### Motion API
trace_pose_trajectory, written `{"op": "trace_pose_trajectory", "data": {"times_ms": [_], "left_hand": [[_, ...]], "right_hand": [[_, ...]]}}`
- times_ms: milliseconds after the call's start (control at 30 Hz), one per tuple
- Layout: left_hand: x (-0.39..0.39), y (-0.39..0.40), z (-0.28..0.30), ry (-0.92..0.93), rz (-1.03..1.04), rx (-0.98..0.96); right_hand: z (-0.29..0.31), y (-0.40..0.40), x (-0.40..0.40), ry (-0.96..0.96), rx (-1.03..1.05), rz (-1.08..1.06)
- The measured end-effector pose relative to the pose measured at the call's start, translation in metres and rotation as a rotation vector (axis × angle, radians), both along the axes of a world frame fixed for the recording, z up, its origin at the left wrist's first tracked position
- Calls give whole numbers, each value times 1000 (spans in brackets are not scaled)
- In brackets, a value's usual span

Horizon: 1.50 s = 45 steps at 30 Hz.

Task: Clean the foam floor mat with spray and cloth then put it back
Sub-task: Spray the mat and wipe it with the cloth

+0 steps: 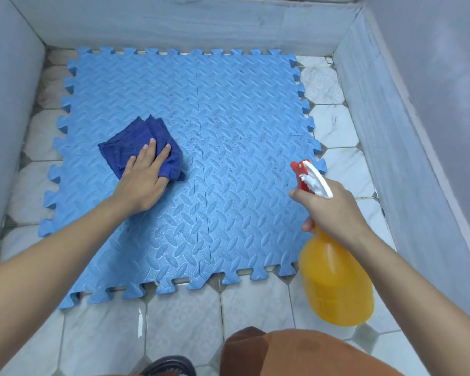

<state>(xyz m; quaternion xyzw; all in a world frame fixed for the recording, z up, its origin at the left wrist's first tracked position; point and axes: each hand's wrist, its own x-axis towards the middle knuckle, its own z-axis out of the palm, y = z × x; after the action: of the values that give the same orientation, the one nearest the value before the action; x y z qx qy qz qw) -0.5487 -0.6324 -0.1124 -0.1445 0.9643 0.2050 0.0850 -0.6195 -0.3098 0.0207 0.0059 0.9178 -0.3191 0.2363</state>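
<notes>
A light blue foam floor mat (228,109) made of interlocking pieces lies flat on the tiled floor, with dark specks around its middle and right half. A folded dark blue cloth (128,143) sits on the mat's left half. My left hand (144,180) presses on the cloth with straight fingers, and its thumb is tucked under the cloth's edge. My right hand (331,213) grips the neck of an orange spray bottle (334,283) with a red and white trigger head, held above the mat's right edge, nozzle pointing toward the mat.
White patterned floor tiles (185,321) surround the mat. Grey walls (174,25) close in at the back, left and right. My knee in brown fabric (296,354) and a dark sandal (168,366) show at the bottom edge.
</notes>
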Motion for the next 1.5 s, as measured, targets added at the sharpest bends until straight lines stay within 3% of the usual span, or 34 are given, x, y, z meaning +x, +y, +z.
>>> {"op": "trace_pose_trajectory", "data": {"times_ms": [233,567,733,967,1067,1167,1300,1400,1500], "left_hand": [[0,-3,3,-30,-13,6],[-2,-2,-3,-22,-38,-69],[-1,9,-6,-5,17,-105],[-13,17,12,-149,69,-107],[-48,-14,-27,-200,93,-126],[-100,-27,-57,-213,-72,-160],[-103,97,47,-20,-307,-86],[-120,174,79,131,-645,-83],[-128,244,101,200,-836,-35]], "right_hand": [[-12,24,0,-31,-2,-122],[-18,66,17,-173,117,-99],[-12,94,32,-191,30,-171],[-4,128,42,-54,-99,-352],[4,149,40,50,-148,-453],[10,167,44,247,-234,-556],[12,181,54,483,-357,-657],[10,189,57,584,-417,-717],[7,192,58,662,-439,-763]]}}
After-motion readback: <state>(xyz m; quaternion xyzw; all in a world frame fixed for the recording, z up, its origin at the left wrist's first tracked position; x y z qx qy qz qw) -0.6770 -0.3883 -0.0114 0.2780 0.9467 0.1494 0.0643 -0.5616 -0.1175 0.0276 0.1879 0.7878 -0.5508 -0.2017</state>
